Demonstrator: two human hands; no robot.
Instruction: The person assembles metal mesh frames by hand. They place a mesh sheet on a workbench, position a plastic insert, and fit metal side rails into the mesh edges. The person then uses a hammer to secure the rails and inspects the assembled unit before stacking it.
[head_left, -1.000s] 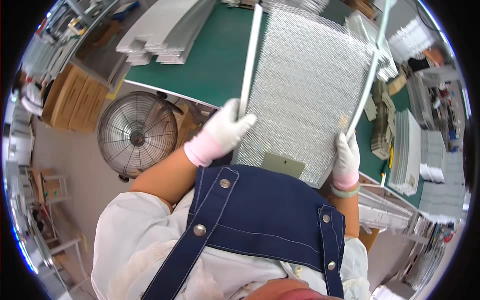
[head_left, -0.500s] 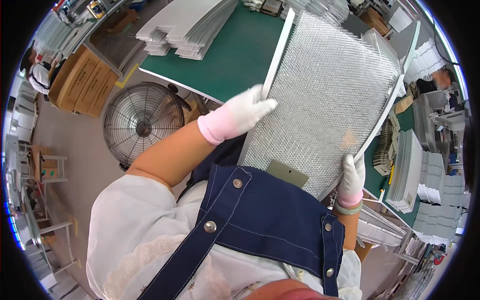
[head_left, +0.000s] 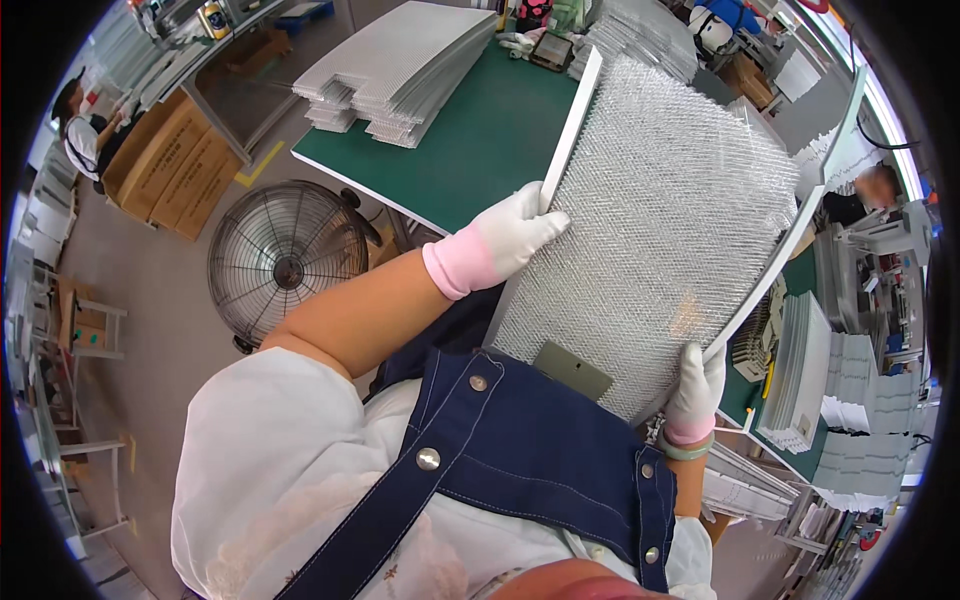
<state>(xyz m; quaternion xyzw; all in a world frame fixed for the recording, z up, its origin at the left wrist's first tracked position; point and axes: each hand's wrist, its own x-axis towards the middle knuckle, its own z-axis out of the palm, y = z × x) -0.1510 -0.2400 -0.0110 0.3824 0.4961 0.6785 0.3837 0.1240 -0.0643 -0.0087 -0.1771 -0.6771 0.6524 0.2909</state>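
Observation:
A large silver metal mesh panel [head_left: 650, 210], like a filter, lies tilted in front of me, its lower end close to my apron. Pale rails [head_left: 573, 130] run along its left and right sides. My left hand [head_left: 520, 230], in a white glove with a pink cuff, is closed around the left rail, thumb over the mesh. My right hand [head_left: 694, 390], gloved alike, is closed on the lower part of the right rail; some of its fingers are hidden beneath. A grey-green plate [head_left: 572, 371] with a small hole sits at the panel's near end.
On the green table [head_left: 500, 110] stands a stack of mesh sheets [head_left: 400, 60], with more mesh sheets [head_left: 640, 35] behind the panel. A floor fan [head_left: 288, 270] and cardboard boxes [head_left: 175, 180] are on the left. Grey metal brackets [head_left: 755, 335] and white strips [head_left: 800, 370] lie right.
My left hand has closed more firmly around the left rail, its thumb lower over the edge. The panel sits slightly lower in view, and the whole view has shifted a little.

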